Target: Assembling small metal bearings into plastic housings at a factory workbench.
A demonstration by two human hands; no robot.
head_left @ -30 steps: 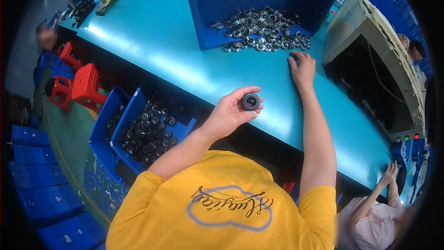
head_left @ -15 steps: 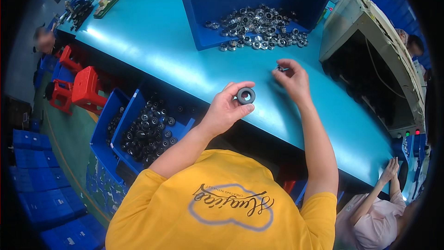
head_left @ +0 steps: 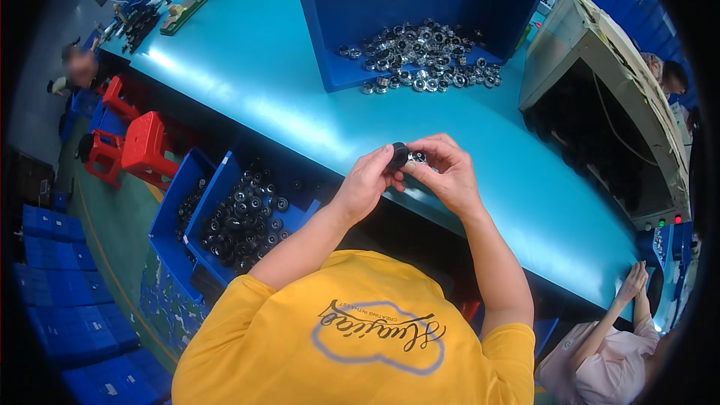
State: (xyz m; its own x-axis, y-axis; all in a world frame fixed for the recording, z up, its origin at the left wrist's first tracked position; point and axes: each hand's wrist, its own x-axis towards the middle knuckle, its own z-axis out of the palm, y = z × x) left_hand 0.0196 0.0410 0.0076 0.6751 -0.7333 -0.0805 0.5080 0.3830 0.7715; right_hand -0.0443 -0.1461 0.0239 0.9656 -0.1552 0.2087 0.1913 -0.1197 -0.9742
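Observation:
Between the fingers of my left hand (head_left: pixel 365 182) is a black rubber ring (head_left: pixel 398 156), turned with its side toward my right hand. My right hand (head_left: pixel 448 174) pinches a small shiny clear-and-black wheel hub (head_left: pixel 417 157) right beside the ring. The two parts look to be touching, though my fingers hide where they meet. Both hands are over the front edge of the turquoise table (head_left: pixel 300 116). Beyond them, a tipped blue bin (head_left: pixel 319 37) has many similar shiny hubs (head_left: pixel 427 49) spilling from its mouth onto the table.
Below the table edge at left, a blue crate (head_left: pixel 217 210) holds black wheels (head_left: pixel 244 217). Red stools (head_left: pixel 146 146) stand beyond it. A beige machine with a dark opening (head_left: pixel 559 52) sits at right. A green hand press (head_left: pixel 184 11) is far left. A co-worker's hands (head_left: pixel 636 281) are at lower right.
My right hand has come down and left, bringing the hub against the ring. My left hand has turned the ring from facing me to sideways. The view has shifted slightly.

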